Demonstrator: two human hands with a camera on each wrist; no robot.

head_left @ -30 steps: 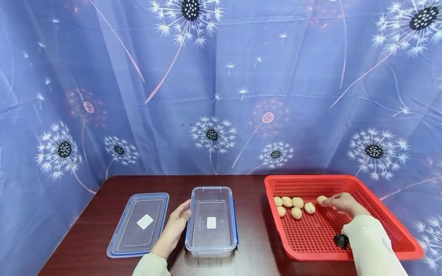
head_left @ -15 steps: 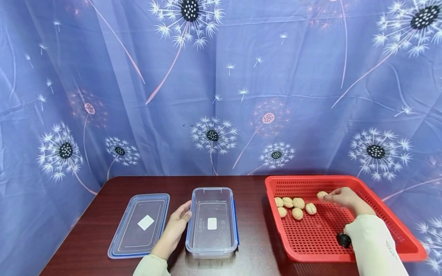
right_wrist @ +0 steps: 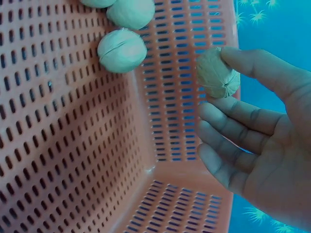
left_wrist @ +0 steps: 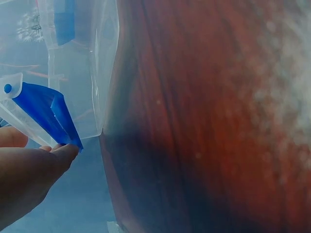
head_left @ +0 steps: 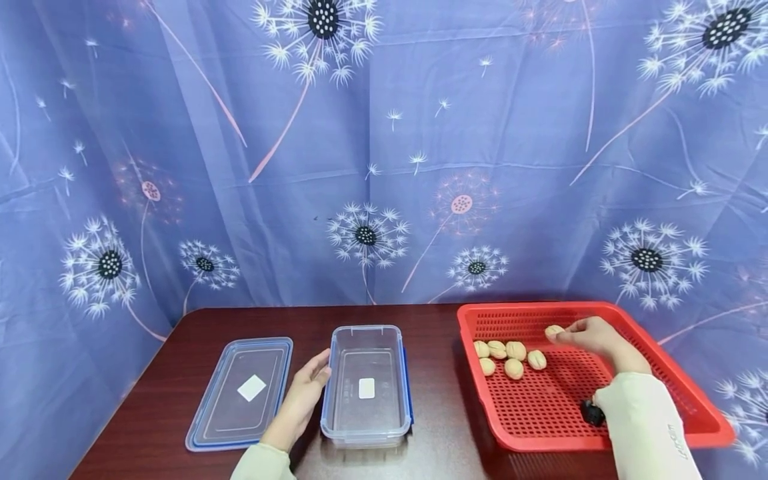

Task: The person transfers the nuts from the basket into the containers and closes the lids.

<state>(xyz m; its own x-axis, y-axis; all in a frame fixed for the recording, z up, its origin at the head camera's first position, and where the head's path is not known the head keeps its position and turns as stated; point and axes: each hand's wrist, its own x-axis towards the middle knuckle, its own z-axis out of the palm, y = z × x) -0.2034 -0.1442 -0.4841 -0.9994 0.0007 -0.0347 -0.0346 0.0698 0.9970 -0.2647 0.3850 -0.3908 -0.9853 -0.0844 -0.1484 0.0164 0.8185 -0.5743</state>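
My right hand [head_left: 594,337] pinches a walnut [right_wrist: 217,73] between thumb and index finger, above the far part of the red basket [head_left: 558,443]. In the right wrist view the other fingers are bent below the walnut. Several more walnuts [head_left: 514,369] lie grouped at the basket's left side. My left hand [head_left: 303,393] rests against the left side of a clear plastic food container [head_left: 366,427], which stands open on the table. In the left wrist view its fingertips touch the container's blue latch [left_wrist: 48,111], which hangs outward. Inside the container lies a white square [head_left: 367,388].
The container's clear lid [head_left: 234,413], edged in blue and bearing a white square [head_left: 251,387], lies on the table at left. A dark wooden table [head_left: 438,373] runs back to a blue dandelion-print curtain [head_left: 288,200]. A black device [head_left: 593,413] sits at my right wrist.
My right hand has lifted the walnut slightly up from the basket floor, toward the back wall. My left hand and the container have stayed in place.
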